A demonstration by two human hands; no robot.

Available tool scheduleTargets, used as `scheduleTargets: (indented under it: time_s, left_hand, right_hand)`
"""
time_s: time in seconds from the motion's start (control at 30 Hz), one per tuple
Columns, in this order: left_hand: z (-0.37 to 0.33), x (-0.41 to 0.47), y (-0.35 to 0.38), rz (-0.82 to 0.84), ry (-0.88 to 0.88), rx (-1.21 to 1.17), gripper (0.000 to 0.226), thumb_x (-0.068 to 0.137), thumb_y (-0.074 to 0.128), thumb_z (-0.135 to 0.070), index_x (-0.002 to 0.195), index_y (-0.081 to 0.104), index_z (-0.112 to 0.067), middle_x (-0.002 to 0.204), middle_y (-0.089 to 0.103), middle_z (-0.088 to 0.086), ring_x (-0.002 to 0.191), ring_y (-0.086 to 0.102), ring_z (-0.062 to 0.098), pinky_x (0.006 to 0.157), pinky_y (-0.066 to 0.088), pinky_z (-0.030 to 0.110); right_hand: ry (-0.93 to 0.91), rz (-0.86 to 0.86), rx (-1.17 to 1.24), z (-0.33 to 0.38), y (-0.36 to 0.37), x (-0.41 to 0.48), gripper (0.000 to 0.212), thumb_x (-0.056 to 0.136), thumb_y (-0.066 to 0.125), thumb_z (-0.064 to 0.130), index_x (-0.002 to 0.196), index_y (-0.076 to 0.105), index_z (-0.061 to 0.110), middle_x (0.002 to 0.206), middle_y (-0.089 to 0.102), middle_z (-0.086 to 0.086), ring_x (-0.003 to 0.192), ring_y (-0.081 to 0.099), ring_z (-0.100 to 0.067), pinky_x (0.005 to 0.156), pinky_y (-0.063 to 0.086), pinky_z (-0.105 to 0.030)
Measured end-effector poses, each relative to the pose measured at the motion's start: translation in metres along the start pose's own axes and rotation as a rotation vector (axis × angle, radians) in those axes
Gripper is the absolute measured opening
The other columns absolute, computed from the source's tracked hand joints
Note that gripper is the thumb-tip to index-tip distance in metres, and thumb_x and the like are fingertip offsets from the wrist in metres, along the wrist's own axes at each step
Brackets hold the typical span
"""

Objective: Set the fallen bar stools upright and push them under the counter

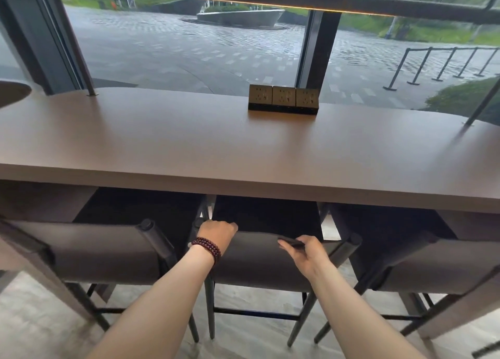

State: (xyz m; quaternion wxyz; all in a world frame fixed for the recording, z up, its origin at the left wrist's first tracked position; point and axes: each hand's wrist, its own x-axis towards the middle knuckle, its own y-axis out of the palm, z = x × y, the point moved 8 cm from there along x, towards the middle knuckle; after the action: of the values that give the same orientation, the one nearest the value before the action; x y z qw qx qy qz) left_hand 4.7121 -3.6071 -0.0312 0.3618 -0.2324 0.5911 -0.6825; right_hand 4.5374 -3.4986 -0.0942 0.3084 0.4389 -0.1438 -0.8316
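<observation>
fingers (230,227) of left hand (216,234) and right hand (308,255) curled over the backrest top of the middle bar stool (257,264), upright, seat partly under the counter (243,147). push level with both, straight between the 2 neighbouring stools (89,250).

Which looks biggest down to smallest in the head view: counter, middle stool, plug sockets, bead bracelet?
1. counter
2. middle stool
3. plug sockets
4. bead bracelet
The sockets sit farther away than the bracelet yet look bigger, so that order holds.
</observation>
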Motion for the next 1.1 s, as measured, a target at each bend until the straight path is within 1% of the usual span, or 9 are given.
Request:
scheduleTargets:
  time_s: [0.07, 0.23, 0.3, 0.47, 0.57, 0.7, 0.83, 0.93, 1.1]
  left_hand:
    - [0.003, 0.003, 0.001, 0.023, -0.009, 0.026, 0.040, 0.086, 0.041, 0.009, 0.119, 0.049, -0.012, 0.109, 0.067, 0.008, 0.098, 0.065, 0.028, 0.068, 0.043, 0.033]
    - [0.003, 0.002, 0.000, 0.038, -0.018, 0.016, 0.037, 0.087, 0.039, 0.008, 0.114, 0.053, -0.012, 0.109, 0.067, 0.007, 0.099, 0.064, 0.029, 0.076, 0.048, 0.035]
    - [0.005, 0.002, 0.002, 0.058, -0.029, 0.001, 0.036, 0.086, 0.038, 0.008, 0.111, 0.054, -0.012, 0.109, 0.067, 0.008, 0.099, 0.063, 0.029, 0.078, 0.048, 0.035]
    - [0.003, -0.004, 0.003, 0.091, -0.048, -0.009, 0.032, 0.086, 0.040, 0.005, 0.107, 0.055, -0.013, 0.109, 0.066, 0.009, 0.099, 0.063, 0.030, 0.078, 0.048, 0.035]
    - [0.004, -0.009, 0.006, 0.094, -0.056, -0.004, 0.036, 0.085, 0.040, 0.006, 0.114, 0.051, -0.013, 0.109, 0.066, 0.009, 0.100, 0.063, 0.030, 0.076, 0.046, 0.034]
    - [0.005, -0.011, 0.006, 0.119, -0.097, -0.040, 0.041, 0.084, 0.040, 0.005, 0.120, 0.046, -0.013, 0.114, 0.064, 0.008, 0.106, 0.058, 0.030, 0.077, 0.043, 0.031]
    - [-0.009, -0.016, -0.006, 0.115, -0.154, -0.169, 0.044, 0.082, 0.039, 0.000, 0.123, 0.046, -0.014, 0.118, 0.061, 0.009, 0.109, 0.056, 0.030, 0.083, 0.041, 0.032]
    - [-0.041, -0.016, -0.029, 0.020, -0.131, -0.360, 0.044, 0.078, 0.039, 0.001, 0.118, 0.049, -0.015, 0.116, 0.061, 0.009, 0.105, 0.057, 0.034, 0.083, 0.046, 0.036]
    - [-0.135, -0.002, -0.083, -0.203, 0.103, -0.566, 0.049, 0.078, 0.042, 0.004, 0.123, 0.051, -0.013, 0.120, 0.060, 0.007, 0.113, 0.053, 0.024, 0.097, 0.042, 0.034]
  right_hand:
    - [0.010, 0.016, -0.001, -0.003, 0.003, 0.002, 0.019, 0.093, 0.037, -0.011, 0.109, 0.045, -0.004, 0.126, 0.039, -0.029, 0.120, 0.046, -0.052, 0.067, 0.057, -0.050]
    - [0.029, 0.024, -0.022, -0.004, 0.002, 0.004, 0.015, 0.092, 0.039, -0.012, 0.093, 0.050, -0.002, 0.111, 0.044, -0.022, 0.114, 0.052, -0.047, 0.067, 0.054, -0.049]
    - [0.037, 0.011, -0.030, -0.004, 0.002, 0.004, 0.016, 0.092, 0.039, -0.012, 0.092, 0.050, -0.001, 0.113, 0.043, -0.021, 0.106, 0.053, -0.045, 0.064, 0.054, -0.050]
    - [0.077, 0.001, -0.059, -0.002, 0.001, 0.004, 0.016, 0.090, 0.037, -0.014, 0.093, 0.047, -0.001, 0.125, 0.039, -0.026, 0.117, 0.046, -0.053, 0.067, 0.054, -0.054]
    - [0.085, -0.001, -0.109, -0.002, -0.001, 0.003, 0.014, 0.091, 0.041, -0.012, 0.094, 0.049, -0.002, 0.119, 0.043, -0.027, 0.114, 0.049, -0.051, 0.064, 0.054, -0.050]
    - [0.072, 0.026, -0.206, 0.006, -0.007, -0.005, 0.012, 0.093, 0.051, -0.005, 0.104, 0.051, -0.003, 0.085, 0.053, -0.018, 0.080, 0.062, -0.034, 0.069, 0.055, -0.048]
    - [0.080, 0.058, -0.323, 0.020, -0.023, -0.021, 0.026, 0.090, 0.061, 0.007, 0.114, 0.053, 0.003, 0.110, 0.060, -0.024, 0.091, 0.067, -0.038, 0.064, 0.058, -0.044]
    - [0.072, 0.065, -0.346, 0.033, -0.043, -0.029, 0.021, 0.091, 0.058, 0.006, 0.111, 0.052, 0.001, 0.114, 0.061, -0.025, 0.089, 0.068, -0.035, 0.063, 0.056, -0.040]
    - [0.088, 0.092, -0.414, 0.075, -0.098, -0.038, 0.014, 0.094, 0.049, 0.005, 0.105, 0.056, -0.002, 0.104, 0.068, -0.021, 0.087, 0.069, -0.030, 0.062, 0.054, -0.036]
